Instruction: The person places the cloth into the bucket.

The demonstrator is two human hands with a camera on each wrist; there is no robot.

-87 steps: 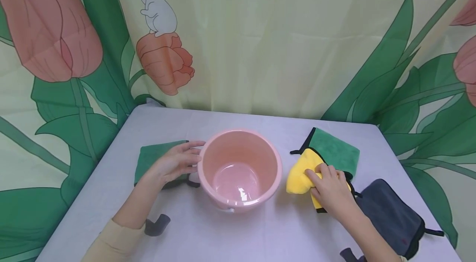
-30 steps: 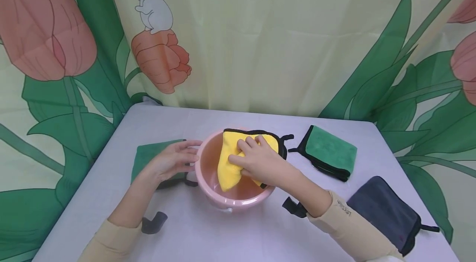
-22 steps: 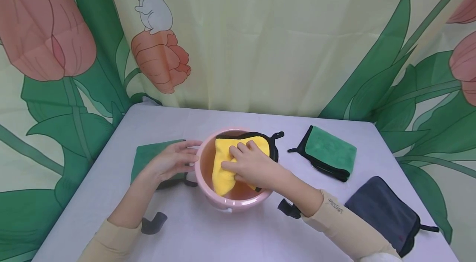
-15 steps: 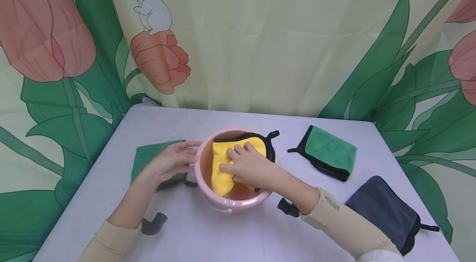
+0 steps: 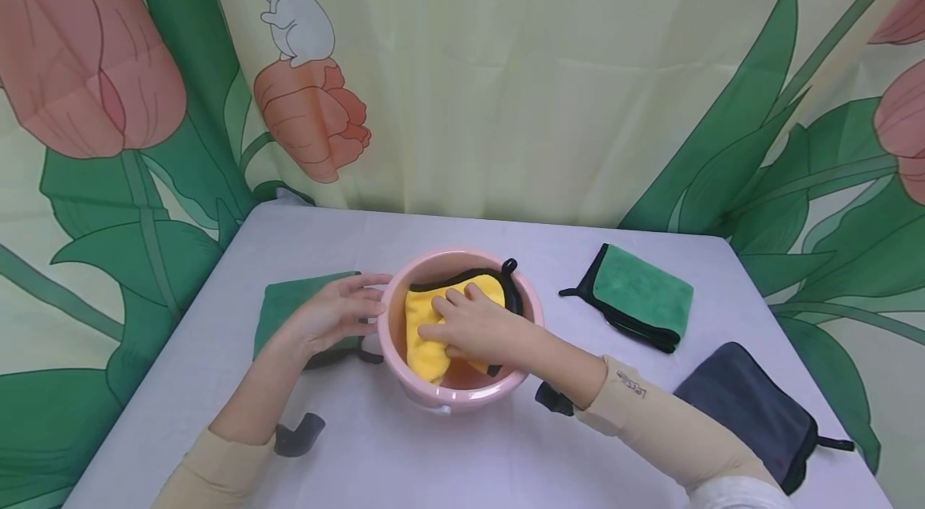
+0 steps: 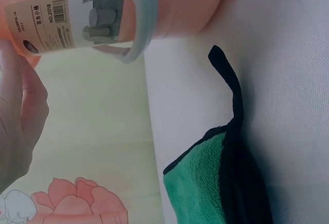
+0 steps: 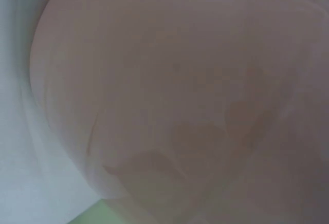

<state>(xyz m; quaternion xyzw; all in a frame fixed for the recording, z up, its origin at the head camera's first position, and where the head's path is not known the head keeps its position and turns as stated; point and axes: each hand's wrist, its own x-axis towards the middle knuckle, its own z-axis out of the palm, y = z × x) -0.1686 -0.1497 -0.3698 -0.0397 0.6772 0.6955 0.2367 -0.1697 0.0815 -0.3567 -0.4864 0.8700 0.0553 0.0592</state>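
A pink bucket (image 5: 462, 398) stands upright in the middle of the table. Inside its mouth, my right hand (image 5: 480, 326) pinches a folded yellow cloth (image 5: 421, 324) with black edging, whose black loop sticks up at the right rim. With fingers fairly straight, my left hand (image 5: 338, 316) rests against the bucket's left side at the rim. Below that hand lies a folded green cloth (image 5: 280, 307), its black loop visible in the left wrist view. The bucket's outer wall (image 7: 154, 80) fills most of the right wrist view, which hides the hand and cloth there.
Another folded green cloth (image 5: 643, 294) lies right of the bucket on the white-covered table (image 5: 462, 469). A dark grey cloth (image 5: 744, 413) with black edging is nearer the right edge, beside the right sleeve. The bucket's pale handle (image 6: 146, 23) hangs down. A printed curtain (image 5: 506, 91) stands behind.
My right hand has carried the yellow cloth leftward from beside the right green cloth to the bucket, then lowered it inside. My left hand has stayed at the rim.
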